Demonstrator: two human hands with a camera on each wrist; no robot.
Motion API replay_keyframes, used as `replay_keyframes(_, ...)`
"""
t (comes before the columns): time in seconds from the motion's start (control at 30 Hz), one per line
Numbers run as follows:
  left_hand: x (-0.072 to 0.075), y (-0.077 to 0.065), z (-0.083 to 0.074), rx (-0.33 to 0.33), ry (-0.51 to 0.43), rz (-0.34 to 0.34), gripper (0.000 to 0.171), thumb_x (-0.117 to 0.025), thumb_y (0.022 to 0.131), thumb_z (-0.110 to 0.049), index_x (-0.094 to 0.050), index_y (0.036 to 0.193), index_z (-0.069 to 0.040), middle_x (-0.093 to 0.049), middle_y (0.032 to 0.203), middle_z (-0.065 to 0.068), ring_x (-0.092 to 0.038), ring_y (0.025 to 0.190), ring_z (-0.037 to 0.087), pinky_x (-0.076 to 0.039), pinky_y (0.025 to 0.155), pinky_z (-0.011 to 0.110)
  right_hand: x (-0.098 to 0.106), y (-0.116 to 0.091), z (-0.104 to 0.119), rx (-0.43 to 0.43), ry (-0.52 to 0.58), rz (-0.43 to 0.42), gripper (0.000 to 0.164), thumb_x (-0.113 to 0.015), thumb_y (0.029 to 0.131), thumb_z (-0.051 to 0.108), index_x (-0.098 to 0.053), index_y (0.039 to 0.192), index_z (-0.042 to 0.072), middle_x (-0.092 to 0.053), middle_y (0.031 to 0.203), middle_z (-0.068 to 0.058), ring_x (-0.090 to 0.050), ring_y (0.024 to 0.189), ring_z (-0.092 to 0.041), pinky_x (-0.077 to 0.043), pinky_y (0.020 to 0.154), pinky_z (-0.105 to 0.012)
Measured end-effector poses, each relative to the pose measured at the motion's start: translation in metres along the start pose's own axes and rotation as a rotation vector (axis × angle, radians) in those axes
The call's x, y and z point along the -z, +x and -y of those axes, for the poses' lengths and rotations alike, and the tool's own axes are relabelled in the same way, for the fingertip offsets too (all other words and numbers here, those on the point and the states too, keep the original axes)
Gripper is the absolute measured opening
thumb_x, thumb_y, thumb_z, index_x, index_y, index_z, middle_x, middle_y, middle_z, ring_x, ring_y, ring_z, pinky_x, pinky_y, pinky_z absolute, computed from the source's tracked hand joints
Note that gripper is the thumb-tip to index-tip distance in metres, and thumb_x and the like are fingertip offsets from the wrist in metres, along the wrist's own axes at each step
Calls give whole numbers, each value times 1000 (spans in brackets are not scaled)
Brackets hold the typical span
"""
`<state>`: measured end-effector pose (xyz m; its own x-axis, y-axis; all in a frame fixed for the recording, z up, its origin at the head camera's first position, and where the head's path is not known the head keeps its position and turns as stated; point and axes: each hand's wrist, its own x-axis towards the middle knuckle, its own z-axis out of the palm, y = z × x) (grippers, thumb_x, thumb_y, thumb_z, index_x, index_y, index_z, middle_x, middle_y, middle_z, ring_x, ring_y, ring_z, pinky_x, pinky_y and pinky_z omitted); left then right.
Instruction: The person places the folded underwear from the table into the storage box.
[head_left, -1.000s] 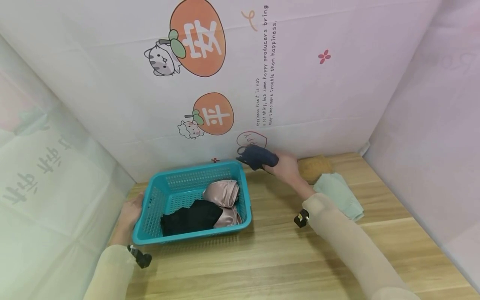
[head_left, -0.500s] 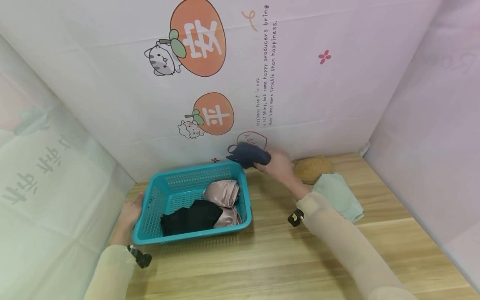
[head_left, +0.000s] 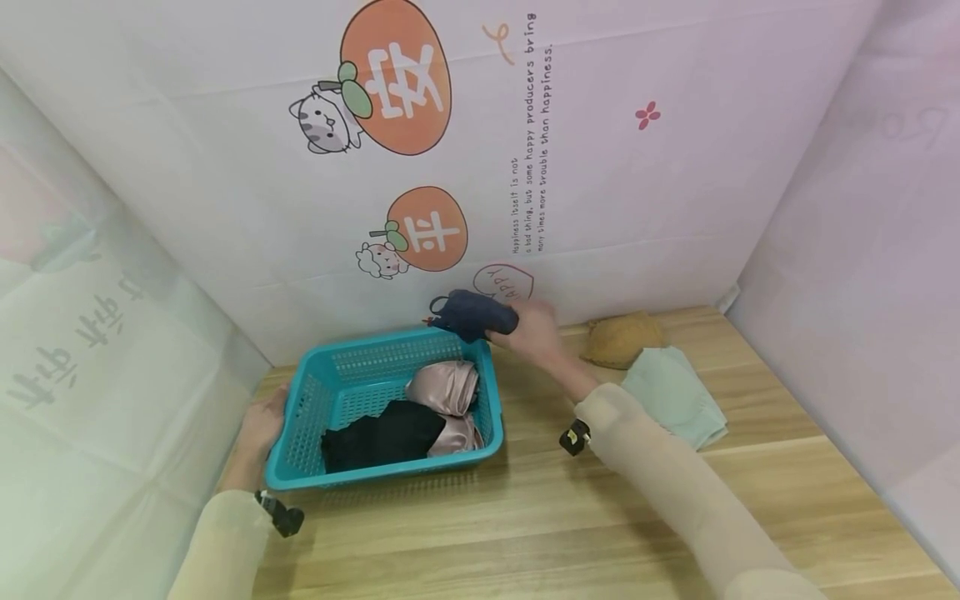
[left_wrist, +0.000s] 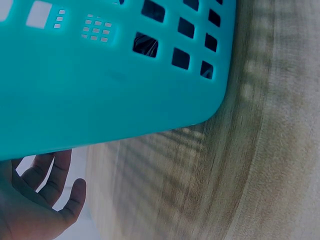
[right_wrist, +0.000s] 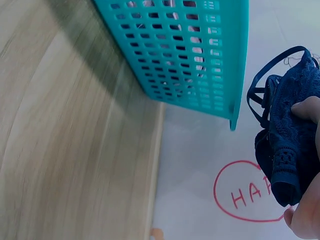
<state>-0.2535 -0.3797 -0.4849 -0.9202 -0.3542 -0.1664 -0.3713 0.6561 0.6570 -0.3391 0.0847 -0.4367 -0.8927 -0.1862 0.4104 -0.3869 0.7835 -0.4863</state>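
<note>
My right hand (head_left: pixel 528 333) grips a folded navy lace bra (head_left: pixel 472 317) above the far right corner of the teal plastic basket (head_left: pixel 382 477). In the right wrist view the thumb presses on the bra (right_wrist: pixel 287 125), and a thin strap loops out from it. A shiny pink bra (head_left: pixel 444 387) and a black folded cloth garment (head_left: pixel 382 437) lie inside the basket. My left hand (head_left: pixel 262 421) rests against the outside of the basket's left end. Its fingers (left_wrist: pixel 75 200) are loosely bent under the rim in the left wrist view, some tips hidden.
On the wooden table (head_left: pixel 540 517), right of the basket, lie a tan bra cup-shaped item (head_left: pixel 622 337) and a pale green folded cloth (head_left: pixel 678 396). Printed white sheeting (head_left: pixel 600 192) stands behind the table and along both sides. The basket sits near the back sheeting.
My right hand has moved left with the navy bra, from beside the basket to over its far right corner. The left hand and basket have stayed put.
</note>
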Motion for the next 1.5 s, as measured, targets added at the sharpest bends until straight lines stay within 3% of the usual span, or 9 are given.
replay_keyframes(0.2, 0, 0, 2, -10, 22, -4, 94, -10, 99, -70, -48, 142, 4, -57, 133, 34, -61, 111, 45, -52, 82, 47, -4, 1, 13, -9, 1, 30, 54, -77, 82, 45, -69, 120, 7, -72, 118, -13, -62, 115, -35, -40, 107, -54)
replay_keyframes(0.47, 1, 0, 2, -18, 33, -16, 94, -12, 99, -70, -56, 134, 5, -66, 110, 28, -65, 84, 29, -47, 62, 29, -14, 5, 26, 29, 9, 46, 54, -78, 81, 46, -69, 121, 10, -72, 117, -9, -61, 116, -31, -39, 109, -52)
replay_keyframes(0.7, 3, 0, 0, -5, 42, 9, 97, -10, 97, -73, -52, 138, 5, -62, 121, 31, -64, 93, 35, -48, 66, 31, -21, 6, 40, 51, -4, 76, 53, -79, 82, 43, -68, 122, 10, -72, 119, -8, -62, 116, -29, -38, 111, -51)
replay_keyframes(0.97, 3, 1, 1, -2, 25, -3, 96, -11, 98, -72, -59, 127, 6, -66, 90, 18, -60, 71, 20, -45, 57, 28, -32, 6, 59, 99, -38, 101, 48, -78, 83, 44, -70, 119, 14, -73, 116, -5, -63, 113, -26, -42, 108, -48)
replay_keyframes(1.1, 3, 1, 1, -4, 31, -5, 96, -11, 98, -72, -57, 132, 5, -66, 94, 19, -60, 72, 21, -45, 57, 28, -38, 8, 68, 130, -56, 108, 44, -79, 83, 44, -71, 114, 14, -75, 110, -3, -64, 109, -25, -40, 109, -48)
replay_keyframes(1.27, 3, 1, 1, -1, 42, -5, 98, -10, 97, -73, -56, 133, 5, -65, 96, 20, -60, 74, 22, -44, 58, 28, -46, 10, 77, 145, -91, 135, 51, -78, 83, 47, -69, 122, 17, -74, 116, -2, -64, 112, -24, -38, 111, -46)
replay_keyframes(1.5, 3, 0, 1, -7, 30, -20, 94, -12, 98, -72, -63, 117, 5, -62, 80, 11, -57, 67, 19, -44, 56, 29, -55, 13, 88, 164, -168, 151, 58, -79, 81, 52, -67, 127, 19, -72, 123, 2, -62, 115, -22, -38, 114, -46)
